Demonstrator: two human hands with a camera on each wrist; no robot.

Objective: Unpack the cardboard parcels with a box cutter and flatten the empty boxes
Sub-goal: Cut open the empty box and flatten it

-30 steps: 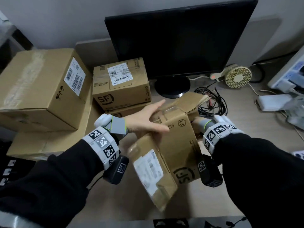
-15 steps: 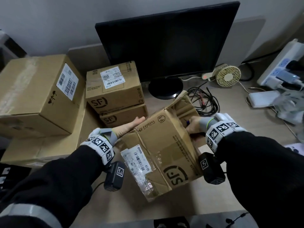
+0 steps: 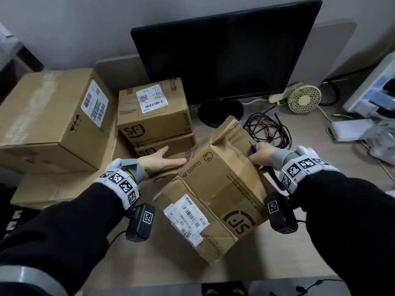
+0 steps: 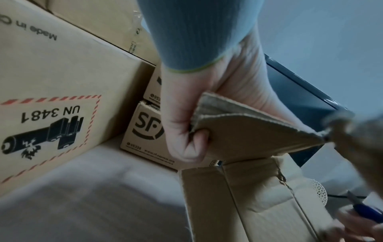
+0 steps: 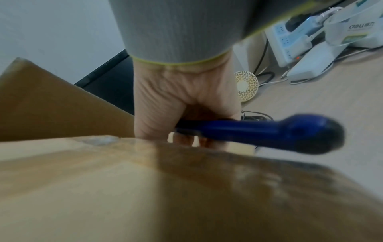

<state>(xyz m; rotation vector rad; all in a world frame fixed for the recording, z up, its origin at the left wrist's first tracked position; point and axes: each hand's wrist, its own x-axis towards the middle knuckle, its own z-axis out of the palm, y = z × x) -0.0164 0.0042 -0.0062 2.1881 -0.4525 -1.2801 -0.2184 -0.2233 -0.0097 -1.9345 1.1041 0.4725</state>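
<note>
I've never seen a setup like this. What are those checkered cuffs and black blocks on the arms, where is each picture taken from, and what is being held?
No robot here: a person works with bare hands. The patterned cuffs are marker bands; the black blocks under the wrists are probably the wrist cameras. The wide picture comes from a head camera; the two close ones look along each hand. The left hand grips a flap of the opened SF Express box. The right hand holds that box's other side together with a blue box cutter. On the desk stand more parcels, a monitor, cables and a small fan.
</note>
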